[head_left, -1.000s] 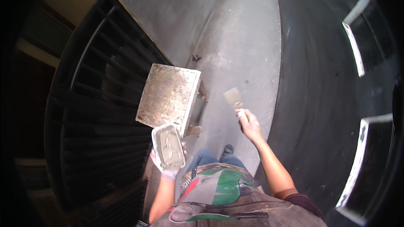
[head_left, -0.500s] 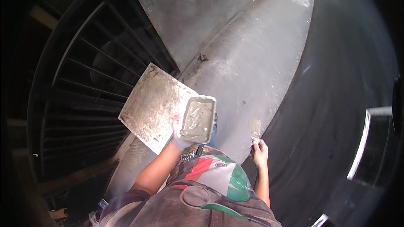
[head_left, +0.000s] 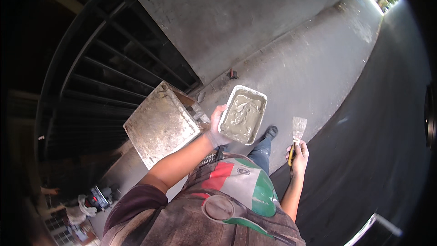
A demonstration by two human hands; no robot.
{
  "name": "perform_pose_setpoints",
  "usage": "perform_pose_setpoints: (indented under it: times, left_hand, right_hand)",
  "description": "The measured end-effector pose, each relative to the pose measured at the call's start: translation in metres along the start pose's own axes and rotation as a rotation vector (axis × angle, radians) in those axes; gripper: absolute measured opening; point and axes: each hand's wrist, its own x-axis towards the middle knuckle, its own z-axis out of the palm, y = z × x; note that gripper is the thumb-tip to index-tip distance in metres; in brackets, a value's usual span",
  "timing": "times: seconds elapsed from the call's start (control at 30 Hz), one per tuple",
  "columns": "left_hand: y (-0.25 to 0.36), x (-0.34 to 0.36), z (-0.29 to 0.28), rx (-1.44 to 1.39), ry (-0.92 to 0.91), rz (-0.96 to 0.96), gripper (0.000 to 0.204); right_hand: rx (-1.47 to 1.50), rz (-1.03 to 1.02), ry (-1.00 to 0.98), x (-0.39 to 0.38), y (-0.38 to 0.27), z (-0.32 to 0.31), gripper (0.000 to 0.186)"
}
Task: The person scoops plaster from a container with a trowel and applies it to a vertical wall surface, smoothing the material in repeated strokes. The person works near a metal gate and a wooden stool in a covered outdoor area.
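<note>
My left hand [head_left: 216, 125] grips a white rectangular tub [head_left: 261, 94] by its left side, in front of my body. Grey-green wet paste [head_left: 244, 116] fills much of the tub, its surface smeared in ridges. Off to the right, my right hand [head_left: 298, 155] is closed around the yellow handle of a putty knife [head_left: 299, 127]. The knife's broad blade points away from me and has pale residue on it. Tub and knife are apart. Left of the tub stands a stained, pale, square-topped wooden stool or box [head_left: 159, 123].
A dark barred gate [head_left: 109, 64] runs along the left beside a grey wall [head_left: 205, 23]. A small dark and red object [head_left: 233, 74] lies at the wall's foot. My shoe [head_left: 271, 131] is on the concrete floor [head_left: 309, 73]. Assorted items [head_left: 91, 202] lie at lower left.
The tub in my left hand has moved right and away from the stool, whose legs now show. My right hand has shifted slightly right, with the blade and yellow handle clearer. The view has turned.
</note>
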Motion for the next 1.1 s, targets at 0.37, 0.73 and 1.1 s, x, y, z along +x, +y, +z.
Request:
perform_pose_setpoints:
  times: [0.37,0.73,1.1]
  left_hand:
    - [-0.071,0.143,0.107,0.064,-0.126,0.450,0.090]
    - [-0.077,0.168,0.089,0.104,0.005,0.766,0.079]
    - [0.005,0.142,0.056,-0.008,0.022,0.827,0.071]
  right_hand:
    - [-0.246,-0.172,-0.666,0.175,-0.206,-0.050,0.019]
    - [-0.412,-0.415,-0.915,0.248,-0.271,0.012,0.028]
    - [-0.649,-0.561,-1.025,0.190,-0.310,0.088,0.060]
